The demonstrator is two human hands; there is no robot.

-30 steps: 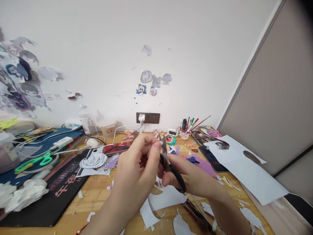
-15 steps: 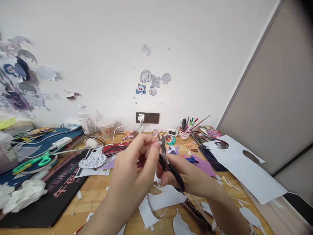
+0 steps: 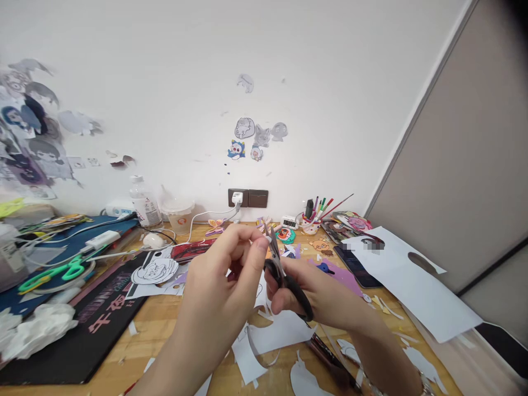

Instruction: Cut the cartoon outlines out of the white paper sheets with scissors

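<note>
My left hand (image 3: 226, 280) is closed in a pinch on a piece of paper, mostly hidden behind the fingers; a bit of white shows at the thumb tip. My right hand (image 3: 307, 289) holds black-handled scissors (image 3: 293, 291), with fingers through the loops. Their blades point up and are slightly parted, right beside my left thumb and fingertips. Below both hands, cut white paper (image 3: 280, 331) lies on the wooden table (image 3: 165, 335).
Green scissors (image 3: 53, 275), a black board (image 3: 103, 324) and crumpled tissue (image 3: 45, 330) are at the left. A cup (image 3: 179, 217) and bottle (image 3: 145, 203) stand near the wall. At the right are a pen holder (image 3: 311, 224), a tablet (image 3: 357, 267) and a large white sheet (image 3: 429, 297).
My left hand has shifted slightly left, away from my right hand, and a bit of drawn paper now shows between them. The whole view has moved slightly.
</note>
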